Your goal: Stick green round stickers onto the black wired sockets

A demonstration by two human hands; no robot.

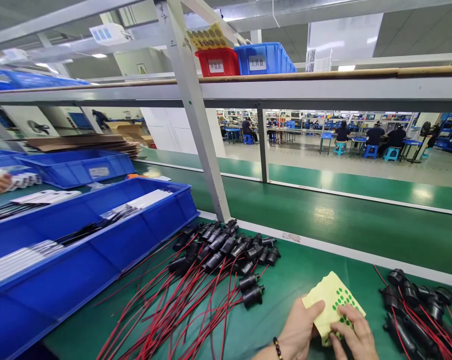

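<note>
Yellow sheet (pixel 326 306) with green dots lies above the near right part of the green counter (pixel 289 280), tilted, between two groups of black parts. Left hand (pixel 298 325) holds its left edge, thumb on the upper face; beaded bracelet (pixel 277 348) at that wrist. Right hand (pixel 356 336): fingers bent, narrowly spaced, at the sheet's near right portion beside the dots; cannot tell whether they pinch a dot. Left of the hands, a heap of black cylindrical parts (pixel 214 245), red wires (pixel 166 310) trailing near. Right, a smaller black cluster (pixel 402 295), also red-wired. Far left, long blue bin (pixel 109 272) containing white pieces.
</note>
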